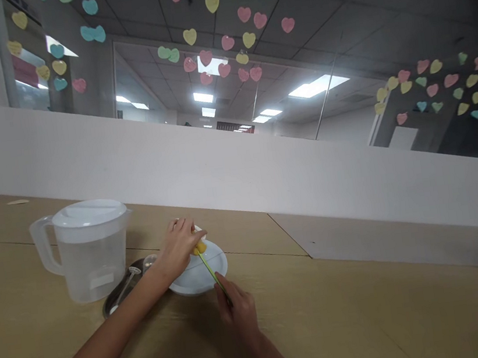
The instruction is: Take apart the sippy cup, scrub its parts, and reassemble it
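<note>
My left hand (180, 246) is closed on a small yellow fruit (200, 247), which looks like a lemon and is mostly hidden by the fingers. Under it lies a round white plate (199, 281). A thin green knife (209, 267) is gripped in my right hand (238, 308), at the plate's front right edge. Its far tip reaches the fruit; whether it cuts into it I cannot tell. Something white (199, 232) shows just behind the left fingers, too covered to name.
A clear plastic pitcher (94, 251) with a white lid stands at the left. Beside it, a dark oval tray (107, 306) holds a long-handled utensil (125, 288); a small clear cup (149, 262) is close by. Behind the brown table (349, 317) runs a white wall (220, 169) below windows.
</note>
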